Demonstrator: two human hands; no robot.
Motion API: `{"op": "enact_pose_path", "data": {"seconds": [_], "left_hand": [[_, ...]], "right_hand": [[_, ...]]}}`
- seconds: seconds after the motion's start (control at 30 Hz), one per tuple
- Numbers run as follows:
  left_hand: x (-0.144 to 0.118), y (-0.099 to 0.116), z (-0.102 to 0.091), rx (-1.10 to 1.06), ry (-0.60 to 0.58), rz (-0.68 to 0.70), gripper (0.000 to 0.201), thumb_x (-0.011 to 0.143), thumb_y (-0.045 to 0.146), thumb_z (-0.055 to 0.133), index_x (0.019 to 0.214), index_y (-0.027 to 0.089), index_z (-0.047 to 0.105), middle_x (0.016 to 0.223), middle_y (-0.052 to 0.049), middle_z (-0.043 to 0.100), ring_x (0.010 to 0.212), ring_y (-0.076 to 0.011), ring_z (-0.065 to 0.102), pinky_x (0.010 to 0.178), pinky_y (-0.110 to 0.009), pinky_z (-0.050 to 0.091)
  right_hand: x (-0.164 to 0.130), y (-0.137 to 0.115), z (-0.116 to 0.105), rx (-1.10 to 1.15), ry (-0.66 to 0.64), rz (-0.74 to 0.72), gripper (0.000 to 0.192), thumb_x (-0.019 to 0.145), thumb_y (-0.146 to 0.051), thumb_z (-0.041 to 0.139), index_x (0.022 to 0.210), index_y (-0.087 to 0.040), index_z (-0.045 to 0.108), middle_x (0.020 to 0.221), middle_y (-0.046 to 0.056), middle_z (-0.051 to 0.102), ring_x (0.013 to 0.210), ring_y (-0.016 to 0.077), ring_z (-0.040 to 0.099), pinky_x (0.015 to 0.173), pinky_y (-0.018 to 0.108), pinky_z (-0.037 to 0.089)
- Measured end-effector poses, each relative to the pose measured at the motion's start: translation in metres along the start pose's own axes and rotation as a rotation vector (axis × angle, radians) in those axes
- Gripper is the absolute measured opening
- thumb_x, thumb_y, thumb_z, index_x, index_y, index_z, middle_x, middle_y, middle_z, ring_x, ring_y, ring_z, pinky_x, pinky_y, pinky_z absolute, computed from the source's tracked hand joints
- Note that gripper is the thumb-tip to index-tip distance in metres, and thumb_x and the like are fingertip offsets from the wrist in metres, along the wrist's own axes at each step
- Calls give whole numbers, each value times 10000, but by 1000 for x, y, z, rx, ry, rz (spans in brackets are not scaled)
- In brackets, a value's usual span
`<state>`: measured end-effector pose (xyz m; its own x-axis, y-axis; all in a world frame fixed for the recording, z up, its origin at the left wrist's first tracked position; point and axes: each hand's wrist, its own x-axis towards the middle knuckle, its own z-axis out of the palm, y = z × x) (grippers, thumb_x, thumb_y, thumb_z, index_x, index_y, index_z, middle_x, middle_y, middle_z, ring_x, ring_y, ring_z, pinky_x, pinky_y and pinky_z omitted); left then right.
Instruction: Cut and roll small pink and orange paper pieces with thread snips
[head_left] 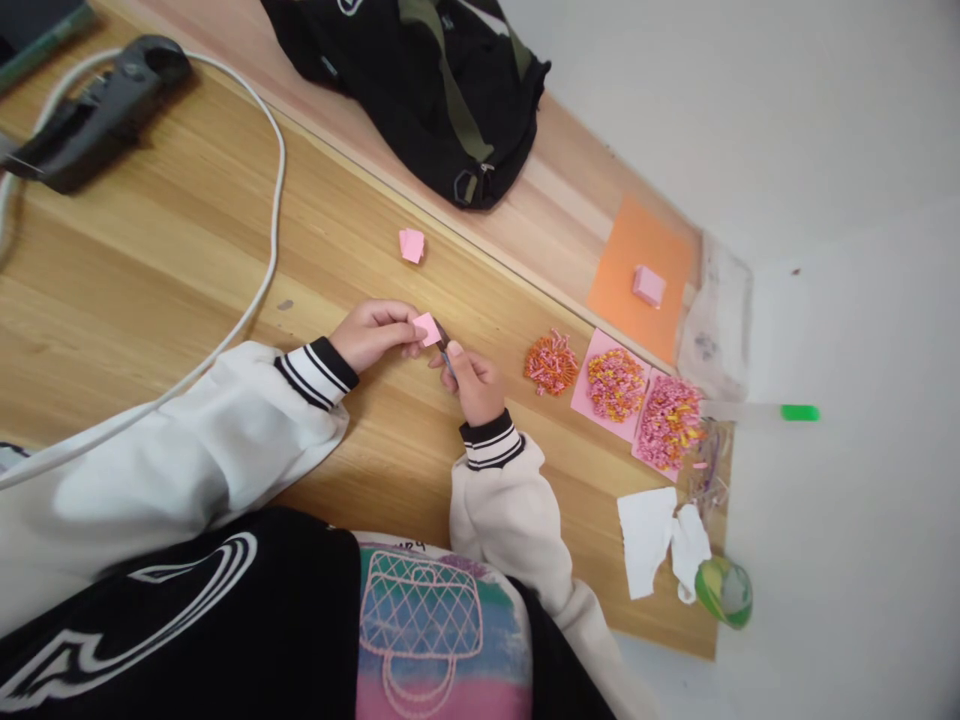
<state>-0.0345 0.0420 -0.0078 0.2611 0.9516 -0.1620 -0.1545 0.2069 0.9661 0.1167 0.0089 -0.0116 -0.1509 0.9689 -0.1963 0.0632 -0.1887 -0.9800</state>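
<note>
Between the fingertips of my left hand (379,332) is a small pink paper square (427,329), pinched at its left side. My right hand (476,384) is closed around what looks like a small pair of scissors (442,338); their dark blades touch or overlap the square's right edge. The handles are mostly covered by my fingers. Farther back on the wooden table lies a little stack of pink paper squares (412,245).
Right of my hands lie an orange-pink pile (551,363) of tiny paper pieces and two more piles on pink sheets (585,397). An orange sheet (626,250) bears a pink paper block (649,286). A black bag (420,110), white cable (276,200), torn white paper (646,535) and green-yellow cup (724,592) surround.
</note>
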Motion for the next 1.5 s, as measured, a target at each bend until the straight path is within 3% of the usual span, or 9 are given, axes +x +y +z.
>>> {"op": "enact_pose_path", "data": {"seconds": [1.2, 1.33, 1.5], "left_hand": [[0, 0, 0, 8, -5, 16, 137, 632, 186, 608, 512, 129, 574, 438, 10, 540, 420, -74, 478, 450, -202, 372], [0, -1, 0, -12, 6, 2, 113, 611, 186, 616, 519, 130, 586, 446, 11, 551, 429, -74, 491, 457, -196, 380], [0, -3, -1, -3, -1, 14, 117, 604, 201, 628, 519, 130, 589, 461, 6, 563, 443, -79, 506, 463, -196, 391]], "right_hand": [[0, 1, 1, -14, 48, 18, 520, 705, -644, 432, 590, -155, 567, 406, -57, 347, 377, 57, 296, 409, 231, 244], [3, 7, 3, -11, 156, -12, 457, 710, -600, 464, 694, -160, 586, 455, -54, 370, 419, 69, 324, 436, 223, 289], [4, 16, 7, -175, 341, -140, 386, 744, -415, 529, 1033, -158, 528, 734, 28, 566, 628, 122, 503, 615, 251, 422]]}}
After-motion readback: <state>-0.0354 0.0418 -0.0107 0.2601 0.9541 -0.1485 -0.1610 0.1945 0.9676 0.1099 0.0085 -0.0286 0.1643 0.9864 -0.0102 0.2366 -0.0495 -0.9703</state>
